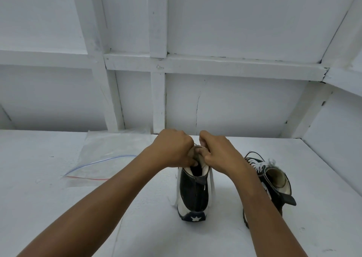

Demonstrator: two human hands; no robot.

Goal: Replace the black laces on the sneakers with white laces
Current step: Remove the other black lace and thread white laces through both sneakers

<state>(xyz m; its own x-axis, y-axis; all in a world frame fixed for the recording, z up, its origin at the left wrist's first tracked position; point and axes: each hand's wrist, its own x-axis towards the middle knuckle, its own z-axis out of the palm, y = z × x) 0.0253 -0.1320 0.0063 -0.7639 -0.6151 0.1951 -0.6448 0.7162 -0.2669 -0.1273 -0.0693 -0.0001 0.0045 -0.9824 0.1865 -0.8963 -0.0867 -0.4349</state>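
A black high-top sneaker (194, 194) stands heel toward me on the white table, a white star on its heel patch. White lace ends (212, 182) hang down both its sides. My left hand (172, 149) and my right hand (217, 154) are both closed at the top of this sneaker's tongue and collar, fingers pinched there; what the fingertips grip is hidden. A second black sneaker (272, 180) stands to the right, laced with a white lace (256, 163), partly behind my right forearm.
A clear zip-top plastic bag (109, 154) lies flat on the table (49, 198) to the left. A white panelled wall (235, 103) rises right behind the sneakers, with another wall closing in on the right.
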